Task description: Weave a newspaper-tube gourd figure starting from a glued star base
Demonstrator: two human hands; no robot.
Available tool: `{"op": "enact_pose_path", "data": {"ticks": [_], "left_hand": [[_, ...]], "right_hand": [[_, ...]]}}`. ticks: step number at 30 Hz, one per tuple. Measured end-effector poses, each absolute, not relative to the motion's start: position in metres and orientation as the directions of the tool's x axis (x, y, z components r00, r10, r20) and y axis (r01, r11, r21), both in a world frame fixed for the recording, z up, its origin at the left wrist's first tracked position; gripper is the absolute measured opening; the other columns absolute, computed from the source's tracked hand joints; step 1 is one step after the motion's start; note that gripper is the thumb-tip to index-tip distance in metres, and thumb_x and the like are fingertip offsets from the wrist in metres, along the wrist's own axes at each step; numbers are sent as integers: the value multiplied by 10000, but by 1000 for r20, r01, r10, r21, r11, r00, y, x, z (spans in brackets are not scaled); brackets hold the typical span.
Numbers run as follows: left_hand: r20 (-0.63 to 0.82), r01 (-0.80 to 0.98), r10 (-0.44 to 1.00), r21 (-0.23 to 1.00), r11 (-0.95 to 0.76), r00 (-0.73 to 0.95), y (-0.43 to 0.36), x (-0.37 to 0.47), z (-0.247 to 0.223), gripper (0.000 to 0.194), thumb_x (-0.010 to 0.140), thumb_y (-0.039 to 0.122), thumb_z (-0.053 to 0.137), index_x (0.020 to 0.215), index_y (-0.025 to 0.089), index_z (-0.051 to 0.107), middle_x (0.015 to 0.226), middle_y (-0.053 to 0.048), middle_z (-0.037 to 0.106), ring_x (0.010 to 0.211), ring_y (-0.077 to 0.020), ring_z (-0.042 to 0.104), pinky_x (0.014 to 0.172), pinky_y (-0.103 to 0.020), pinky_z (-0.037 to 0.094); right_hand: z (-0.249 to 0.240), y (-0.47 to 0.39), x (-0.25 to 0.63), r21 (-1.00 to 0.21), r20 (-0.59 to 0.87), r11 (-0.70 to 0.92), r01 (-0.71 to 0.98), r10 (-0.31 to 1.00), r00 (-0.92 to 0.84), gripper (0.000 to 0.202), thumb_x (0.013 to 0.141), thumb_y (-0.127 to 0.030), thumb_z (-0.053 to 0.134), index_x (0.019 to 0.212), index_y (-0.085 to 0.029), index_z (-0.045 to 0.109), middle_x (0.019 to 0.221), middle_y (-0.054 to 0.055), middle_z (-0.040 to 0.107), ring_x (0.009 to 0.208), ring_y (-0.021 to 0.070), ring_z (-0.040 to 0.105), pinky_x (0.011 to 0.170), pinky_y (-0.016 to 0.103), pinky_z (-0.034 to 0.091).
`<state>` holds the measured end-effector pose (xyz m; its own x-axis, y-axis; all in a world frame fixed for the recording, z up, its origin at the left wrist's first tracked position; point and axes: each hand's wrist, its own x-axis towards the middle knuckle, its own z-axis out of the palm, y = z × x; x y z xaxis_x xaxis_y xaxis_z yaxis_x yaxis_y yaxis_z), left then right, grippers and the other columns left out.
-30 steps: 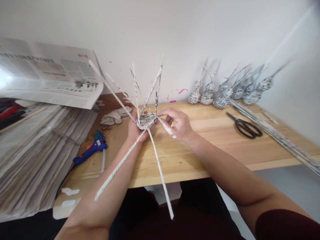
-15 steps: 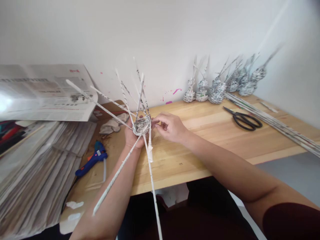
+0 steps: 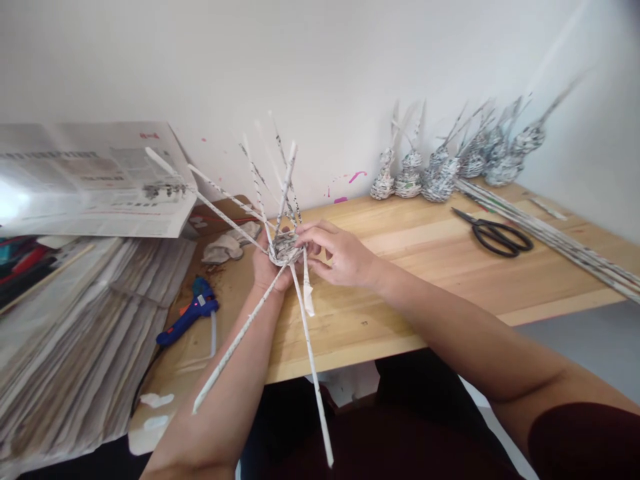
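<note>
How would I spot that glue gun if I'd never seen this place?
Find the big newspaper stack on the left. Just right of it, on brown cardboard, lies the glue gun. Unlike the pale, crumpled cloth beyond it, it is bright blue, with a thin whitish stick at one end.

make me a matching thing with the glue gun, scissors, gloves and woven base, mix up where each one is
1. glue gun
2. scissors
3. gloves
4. woven base

A. on the bare wood, beside the long paper sticks
B. in the left hand, with the right hand at its edge
C. beside the tall stack of newspapers, nearer the person than the gloves
D. in a crumpled heap, behind the glue gun

Pairs: 1-C, 2-A, 3-D, 4-B
</note>
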<state>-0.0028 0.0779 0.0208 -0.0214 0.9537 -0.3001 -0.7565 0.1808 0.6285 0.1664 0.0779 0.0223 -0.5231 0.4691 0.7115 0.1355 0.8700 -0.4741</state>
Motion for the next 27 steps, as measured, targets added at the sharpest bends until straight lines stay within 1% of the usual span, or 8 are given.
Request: {"op": "enact_pose_path", "data": {"ticks": [2,5,8,11,14,17,22,27], "left_hand": [[-269,-781,963,605,155,-18,78,-3,19,448,971,447,341,800,148,626,696,-73,675,677,-210,659,755,-388,581],[-280,-788,960,594,164,-12,78,-1,18,449,978,436,324,799,149,619,689,-73,671,728,-230,674,762,-406,580],[-308,-778,951,597,195,2,79,1,17,462,978,451,323,776,158,619,671,-76,662,850,-261,683,811,-409,565],[-303,-769,953,603,213,26,80,1,14,470,972,473,339,772,163,631,656,-68,662,891,-265,676,848,-405,546],[-304,-763,952,607,224,37,81,-1,11,469,972,470,338,777,165,637,639,-59,656,896,-260,673,852,-416,539],[-292,-741,955,632,228,44,82,-1,10,466,970,468,341,770,176,643,655,-61,667,902,-259,669,842,-412,530],[-291,-717,955,654,241,56,80,0,12,436,962,436,383,730,172,641,613,-53,646,921,-262,660,844,-383,504],[-308,-709,949,654,264,70,77,2,15,495,976,490,331,745,181,641,630,-57,653,925,-258,655,831,-373,502]], "right_hand": [[21,78,165,-466,699,876,125,451,-556,396,761,-114,667,1124,-224,552,1281,98,557,1001,190,611,817,336,536],[21,79,165,-477,681,873,106,443,-583,507,743,-197,744,1195,-232,518,1295,108,555,1087,224,594,851,365,534],[21,78,165,-491,663,864,113,454,-595,609,750,-215,754,1295,-239,482,1273,105,582,1076,229,605,852,363,533],[20,78,165,-486,646,863,137,460,-609,656,761,-193,742,1351,-263,465,1235,81,619,1049,224,624,869,365,526],[18,79,166,-472,635,869,152,454,-624,599,800,-180,703,1350,-274,484,1232,64,637,1050,207,637,885,348,521],[18,79,166,-444,643,884,144,426,-636,505,821,-210,692,1301,-251,540,1203,70,663,1079,208,637,911,347,513],[23,77,165,-423,639,897,125,393,-662,293,841,-255,683,1129,-226,638,1109,67,698,1035,198,652,902,343,516],[22,76,164,-432,652,894,119,401,-644,182,826,-309,701,967,-208,644,1012,65,686,958,196,643,823,325,512]]}}
